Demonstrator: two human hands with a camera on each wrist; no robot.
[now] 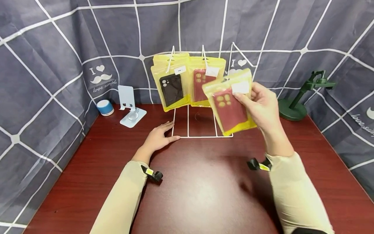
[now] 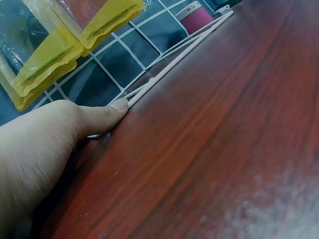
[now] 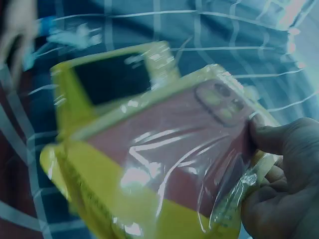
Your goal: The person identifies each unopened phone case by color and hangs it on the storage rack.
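My right hand (image 1: 266,105) pinches the upper right side of a yellow-edged clear bag with a dark red phone case (image 1: 230,112) inside, in front of the right part of the white wire rack (image 1: 204,137). The thumb lies by the white label. In the right wrist view the same phone case (image 3: 174,144) tilts, its camera cutouts near the thumb. A bagged black phone case (image 1: 171,90) and another bagged red phone case (image 1: 198,86) hang on the rack's left and middle hooks. My left hand (image 1: 157,136) rests at the rack's front left corner, thumb (image 2: 107,115) touching the base wire.
The right hook (image 1: 245,55) of the rack shows no bag on it. A pale phone stand (image 1: 132,113) and a blue round object (image 1: 105,107) stand at the back left. At the back right is a dark green stand (image 1: 292,109). A grid-patterned cloth (image 1: 157,26) surrounds the red-brown table (image 1: 187,195).
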